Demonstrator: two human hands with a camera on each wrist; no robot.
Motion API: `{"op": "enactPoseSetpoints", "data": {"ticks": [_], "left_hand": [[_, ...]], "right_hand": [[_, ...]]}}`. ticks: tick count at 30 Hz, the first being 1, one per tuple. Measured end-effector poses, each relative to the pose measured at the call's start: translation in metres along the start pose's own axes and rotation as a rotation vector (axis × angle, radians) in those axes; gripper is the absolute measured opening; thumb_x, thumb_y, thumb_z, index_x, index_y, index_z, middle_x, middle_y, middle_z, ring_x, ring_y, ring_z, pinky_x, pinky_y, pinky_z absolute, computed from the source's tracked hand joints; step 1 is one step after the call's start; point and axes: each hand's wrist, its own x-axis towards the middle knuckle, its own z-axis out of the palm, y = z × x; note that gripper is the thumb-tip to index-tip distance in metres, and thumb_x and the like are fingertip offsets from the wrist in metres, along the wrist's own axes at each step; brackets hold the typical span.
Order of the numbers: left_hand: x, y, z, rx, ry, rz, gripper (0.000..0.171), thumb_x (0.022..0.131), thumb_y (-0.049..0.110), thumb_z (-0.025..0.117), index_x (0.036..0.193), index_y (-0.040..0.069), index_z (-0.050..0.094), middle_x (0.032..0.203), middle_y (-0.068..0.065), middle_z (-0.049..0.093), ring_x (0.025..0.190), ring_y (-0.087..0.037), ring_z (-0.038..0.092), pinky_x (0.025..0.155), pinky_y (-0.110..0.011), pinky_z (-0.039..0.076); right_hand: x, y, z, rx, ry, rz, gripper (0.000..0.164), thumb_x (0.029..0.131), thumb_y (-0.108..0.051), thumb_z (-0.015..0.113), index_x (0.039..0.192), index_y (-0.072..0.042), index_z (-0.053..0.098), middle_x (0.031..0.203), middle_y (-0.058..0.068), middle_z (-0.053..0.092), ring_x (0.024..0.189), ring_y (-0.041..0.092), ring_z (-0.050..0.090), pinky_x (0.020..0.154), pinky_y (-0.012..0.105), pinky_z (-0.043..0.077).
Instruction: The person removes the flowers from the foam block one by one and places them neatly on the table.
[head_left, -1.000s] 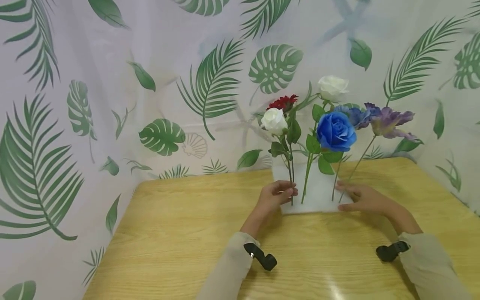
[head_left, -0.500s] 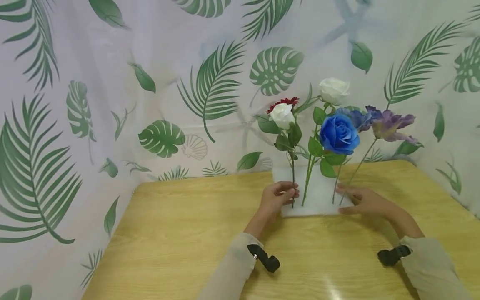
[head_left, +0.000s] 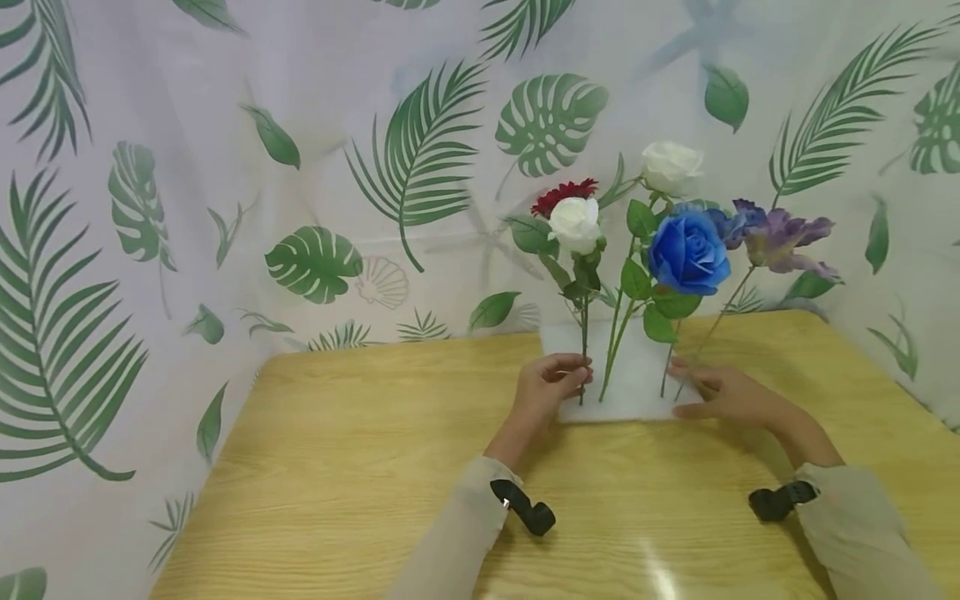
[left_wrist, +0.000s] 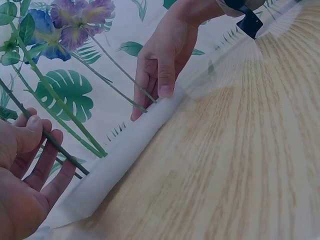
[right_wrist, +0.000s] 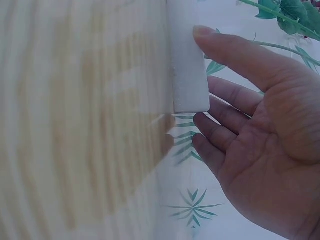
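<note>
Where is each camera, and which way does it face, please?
Head: on the head, facing forward and down at flowers; left hand, right hand, both sleeves show.
Left wrist: worn there, facing along the white slab; both hands show.
Right wrist: worn there, facing the slab's end; only the right hand shows.
Head and left views share both hands, the slab and flowers.

Left hand (head_left: 542, 386) pinches; right hand (head_left: 738, 400) is loosely spread.
</note>
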Motion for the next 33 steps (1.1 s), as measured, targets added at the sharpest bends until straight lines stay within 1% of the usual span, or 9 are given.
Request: {"op": "enactPoseSetpoints", "data": {"ticks": [6, 9, 12, 17, 20, 22, 24, 25, 33], "left_hand": [[-0.004, 0.0, -0.001, -0.029, -0.015, 0.018, 0.022, 0.092, -0.002, 0.071, 0.113, -0.01, 0.07, 0.116, -0.026, 0.073, 0.087, -0.009, 0.072, 0.084, -0.034, 0.064], [-0.005, 0.002, 0.001, -0.04, -0.011, 0.021, 0.022, 0.091, -0.003, 0.072, 0.112, -0.009, 0.07, 0.117, -0.026, 0.072, 0.086, -0.008, 0.071, 0.083, -0.033, 0.064], [-0.006, 0.004, 0.002, -0.041, -0.006, 0.029, 0.021, 0.091, -0.004, 0.072, 0.112, -0.008, 0.07, 0.117, -0.027, 0.071, 0.086, -0.006, 0.071, 0.081, -0.032, 0.064], [-0.006, 0.007, 0.0, -0.048, -0.021, 0.021, 0.021, 0.093, -0.004, 0.07, 0.113, -0.008, 0.07, 0.12, -0.028, 0.07, 0.087, -0.006, 0.07, 0.083, -0.032, 0.064], [-0.005, 0.008, -0.003, -0.043, -0.028, 0.018, 0.021, 0.094, -0.004, 0.068, 0.114, -0.008, 0.07, 0.118, -0.026, 0.071, 0.087, -0.007, 0.07, 0.084, -0.032, 0.063], [-0.004, 0.009, -0.005, -0.039, -0.03, 0.026, 0.021, 0.094, -0.004, 0.068, 0.115, -0.007, 0.07, 0.115, -0.023, 0.072, 0.088, -0.007, 0.07, 0.085, -0.032, 0.063], [-0.003, 0.012, -0.007, -0.037, -0.029, 0.044, 0.021, 0.095, -0.004, 0.067, 0.115, -0.008, 0.069, 0.114, -0.022, 0.073, 0.089, -0.007, 0.071, 0.085, -0.033, 0.063], [-0.002, 0.014, -0.009, -0.03, -0.028, 0.054, 0.021, 0.095, -0.003, 0.067, 0.115, -0.008, 0.069, 0.114, -0.022, 0.073, 0.089, -0.007, 0.071, 0.085, -0.033, 0.063], [0.001, 0.037, -0.018, -0.02, -0.039, 0.058, 0.025, 0.096, 0.001, 0.067, 0.119, -0.009, 0.068, 0.12, -0.026, 0.071, 0.09, -0.006, 0.071, 0.088, -0.036, 0.063]], "right_hand": [[-0.002, -0.002, -0.002, -0.036, 0.012, 0.002, 0.075, 0.085, -0.03, 0.083, 0.144, 0.005, 0.053, 0.154, 0.03, 0.041, 0.14, 0.058, 0.036, 0.11, 0.063, 0.04], [-0.006, 0.0, -0.004, -0.049, 0.023, 0.013, 0.074, 0.083, -0.03, 0.085, 0.142, 0.004, 0.055, 0.153, 0.028, 0.045, 0.139, 0.056, 0.039, 0.11, 0.043, 0.047], [-0.008, 0.001, -0.005, -0.032, 0.024, 0.019, 0.073, 0.084, -0.03, 0.084, 0.142, 0.002, 0.056, 0.154, 0.027, 0.044, 0.141, 0.055, 0.038, 0.106, 0.017, 0.043], [-0.008, -0.001, -0.004, 0.001, 0.025, 0.01, 0.071, 0.084, -0.026, 0.085, 0.142, 0.003, 0.056, 0.154, 0.029, 0.042, 0.14, 0.057, 0.037, 0.097, 0.002, 0.034], [-0.007, -0.003, -0.003, -0.003, 0.016, 0.007, 0.072, 0.084, -0.027, 0.084, 0.143, 0.003, 0.055, 0.155, 0.029, 0.041, 0.14, 0.057, 0.037, 0.107, 0.017, 0.043], [-0.006, -0.004, -0.003, -0.005, 0.008, 0.01, 0.073, 0.085, -0.029, 0.083, 0.144, 0.002, 0.053, 0.156, 0.029, 0.039, 0.141, 0.057, 0.035, 0.114, 0.041, 0.045], [-0.004, -0.006, -0.003, -0.007, 0.002, 0.007, 0.074, 0.086, -0.031, 0.082, 0.146, 0.002, 0.052, 0.157, 0.028, 0.037, 0.142, 0.058, 0.033, 0.111, 0.066, 0.038], [-0.003, -0.006, -0.003, -0.003, 0.002, 0.003, 0.075, 0.087, -0.031, 0.082, 0.146, 0.002, 0.051, 0.157, 0.028, 0.037, 0.142, 0.058, 0.033, 0.11, 0.071, 0.036], [0.001, -0.007, -0.003, -0.022, 0.006, -0.014, 0.076, 0.087, -0.031, 0.082, 0.147, 0.003, 0.05, 0.156, 0.028, 0.04, 0.141, 0.057, 0.037, 0.108, 0.07, 0.037]]}}
